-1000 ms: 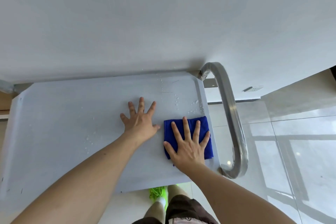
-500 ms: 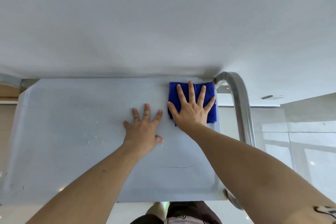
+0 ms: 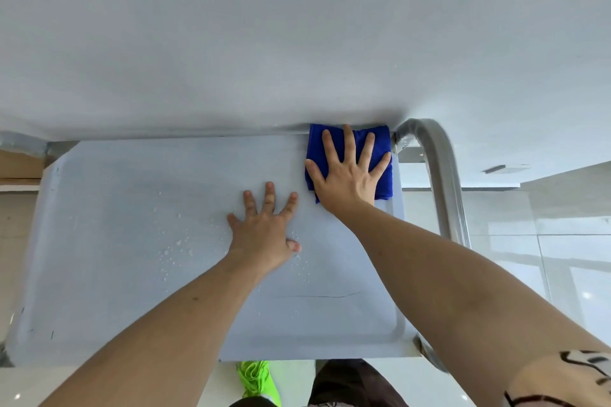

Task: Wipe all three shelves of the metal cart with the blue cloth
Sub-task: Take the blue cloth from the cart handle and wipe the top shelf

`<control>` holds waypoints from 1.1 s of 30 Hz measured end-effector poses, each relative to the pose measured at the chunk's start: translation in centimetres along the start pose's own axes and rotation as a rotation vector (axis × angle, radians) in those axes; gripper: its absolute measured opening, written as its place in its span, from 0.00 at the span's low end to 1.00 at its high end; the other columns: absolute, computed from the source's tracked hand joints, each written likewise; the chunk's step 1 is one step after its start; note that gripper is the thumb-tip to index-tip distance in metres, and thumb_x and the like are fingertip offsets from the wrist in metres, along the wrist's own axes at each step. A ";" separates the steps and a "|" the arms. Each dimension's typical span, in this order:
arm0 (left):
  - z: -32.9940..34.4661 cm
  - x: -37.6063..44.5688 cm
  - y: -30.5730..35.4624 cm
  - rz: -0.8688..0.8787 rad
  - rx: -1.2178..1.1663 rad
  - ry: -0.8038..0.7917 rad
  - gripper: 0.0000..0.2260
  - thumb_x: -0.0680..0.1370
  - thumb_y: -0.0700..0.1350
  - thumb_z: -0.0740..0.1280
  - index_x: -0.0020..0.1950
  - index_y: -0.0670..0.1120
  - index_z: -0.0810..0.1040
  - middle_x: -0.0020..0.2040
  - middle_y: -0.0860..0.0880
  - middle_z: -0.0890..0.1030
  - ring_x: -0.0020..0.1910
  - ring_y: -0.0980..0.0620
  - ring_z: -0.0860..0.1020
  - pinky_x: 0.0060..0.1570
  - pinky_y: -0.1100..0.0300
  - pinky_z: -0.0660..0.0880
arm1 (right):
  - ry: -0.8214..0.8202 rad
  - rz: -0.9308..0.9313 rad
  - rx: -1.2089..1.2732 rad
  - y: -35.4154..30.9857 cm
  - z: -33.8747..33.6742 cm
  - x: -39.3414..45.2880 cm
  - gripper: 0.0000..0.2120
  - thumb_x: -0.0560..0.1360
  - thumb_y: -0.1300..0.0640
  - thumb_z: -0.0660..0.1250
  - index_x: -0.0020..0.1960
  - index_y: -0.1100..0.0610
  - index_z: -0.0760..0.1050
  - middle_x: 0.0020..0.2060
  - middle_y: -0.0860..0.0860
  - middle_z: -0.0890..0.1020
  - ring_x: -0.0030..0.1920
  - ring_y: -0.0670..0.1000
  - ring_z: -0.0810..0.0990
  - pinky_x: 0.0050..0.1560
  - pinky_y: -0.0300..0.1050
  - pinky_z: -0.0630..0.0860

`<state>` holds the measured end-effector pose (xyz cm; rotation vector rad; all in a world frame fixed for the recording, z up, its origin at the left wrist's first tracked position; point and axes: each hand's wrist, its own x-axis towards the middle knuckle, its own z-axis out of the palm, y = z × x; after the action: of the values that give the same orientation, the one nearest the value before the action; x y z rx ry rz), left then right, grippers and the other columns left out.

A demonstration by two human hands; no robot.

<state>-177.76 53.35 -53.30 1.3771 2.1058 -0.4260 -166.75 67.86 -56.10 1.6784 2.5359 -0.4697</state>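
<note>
The metal cart's top shelf (image 3: pixel 125 261) fills the middle of the view, grey and flat, with water droplets near its centre. A folded blue cloth (image 3: pixel 383 182) lies at the shelf's far right corner, against the wall. My right hand (image 3: pixel 347 172) presses flat on the cloth with fingers spread. My left hand (image 3: pixel 264 231) rests flat on the bare shelf just left of and nearer than the cloth, fingers apart, holding nothing. The lower shelves are hidden under the top one.
A white wall (image 3: pixel 297 43) rises right behind the shelf's far edge. The cart's curved steel handle (image 3: pixel 443 182) runs along the right side. Glossy floor tiles (image 3: pixel 562 258) lie to the right. A green shoe (image 3: pixel 258 380) shows below the shelf's near edge.
My right hand has pushed the cloth from the shelf's near right part to its far right corner by the wall. The left hand stayed flat on the shelf.
</note>
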 end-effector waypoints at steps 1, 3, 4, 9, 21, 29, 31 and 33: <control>-0.1 0.0 0.0 0.003 -0.003 -0.001 0.43 0.75 0.63 0.64 0.75 0.64 0.34 0.79 0.48 0.33 0.76 0.33 0.38 0.67 0.28 0.55 | -0.007 0.001 -0.005 0.0 0.0 -0.3 0.34 0.78 0.27 0.38 0.80 0.39 0.43 0.82 0.48 0.45 0.79 0.63 0.36 0.71 0.74 0.32; -0.2 -0.1 -0.1 0.011 -0.005 0.005 0.42 0.74 0.63 0.64 0.75 0.64 0.34 0.79 0.48 0.33 0.76 0.32 0.39 0.67 0.28 0.56 | -0.008 0.000 -0.007 0.3 0.4 -1.3 0.34 0.78 0.27 0.37 0.80 0.38 0.42 0.82 0.48 0.45 0.79 0.62 0.35 0.71 0.73 0.32; -0.3 -0.1 0.0 0.014 -0.005 0.009 0.42 0.74 0.63 0.64 0.75 0.64 0.35 0.79 0.47 0.34 0.76 0.32 0.39 0.67 0.28 0.56 | -0.009 0.003 -0.004 0.4 0.6 -2.1 0.34 0.78 0.27 0.37 0.80 0.38 0.42 0.82 0.47 0.45 0.79 0.61 0.35 0.72 0.72 0.32; -0.7 -0.5 -0.1 0.025 -0.012 0.010 0.42 0.73 0.65 0.64 0.76 0.64 0.37 0.79 0.48 0.35 0.76 0.32 0.40 0.66 0.28 0.57 | -0.037 0.058 -0.018 1.0 1.6 -7.2 0.33 0.77 0.27 0.37 0.79 0.36 0.40 0.82 0.44 0.42 0.79 0.59 0.33 0.72 0.69 0.30; -0.7 -0.4 -0.2 0.026 -0.035 0.023 0.45 0.69 0.68 0.68 0.76 0.65 0.42 0.80 0.50 0.36 0.77 0.33 0.42 0.64 0.27 0.61 | -0.111 0.194 0.048 -0.1 4.3 -21.7 0.30 0.77 0.29 0.31 0.77 0.33 0.31 0.80 0.41 0.35 0.77 0.54 0.26 0.73 0.63 0.26; -0.4 -0.5 -0.4 0.033 -0.027 0.034 0.46 0.68 0.68 0.68 0.76 0.66 0.41 0.80 0.51 0.37 0.77 0.33 0.42 0.62 0.27 0.62 | -0.155 0.191 0.046 -3.0 6.3 -29.5 0.29 0.78 0.30 0.31 0.76 0.34 0.28 0.79 0.43 0.33 0.75 0.55 0.22 0.72 0.65 0.25; -0.1 -0.5 -0.6 0.035 -0.022 0.055 0.46 0.68 0.69 0.67 0.76 0.66 0.40 0.80 0.51 0.37 0.77 0.33 0.42 0.62 0.28 0.62 | -0.167 0.147 0.052 -4.1 6.4 -30.8 0.28 0.78 0.30 0.31 0.76 0.34 0.29 0.79 0.43 0.32 0.75 0.56 0.23 0.72 0.67 0.27; 0.0 -0.5 -0.6 0.038 -0.025 0.073 0.46 0.68 0.69 0.68 0.76 0.66 0.41 0.80 0.51 0.38 0.77 0.33 0.42 0.63 0.28 0.62 | -0.169 0.095 0.056 -5.3 6.5 -31.9 0.28 0.79 0.31 0.31 0.78 0.34 0.33 0.79 0.43 0.34 0.76 0.57 0.24 0.72 0.69 0.28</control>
<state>-178.18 52.79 -53.02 1.4363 2.1321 -0.3373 -159.41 35.78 -54.12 1.6890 2.3341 -0.6504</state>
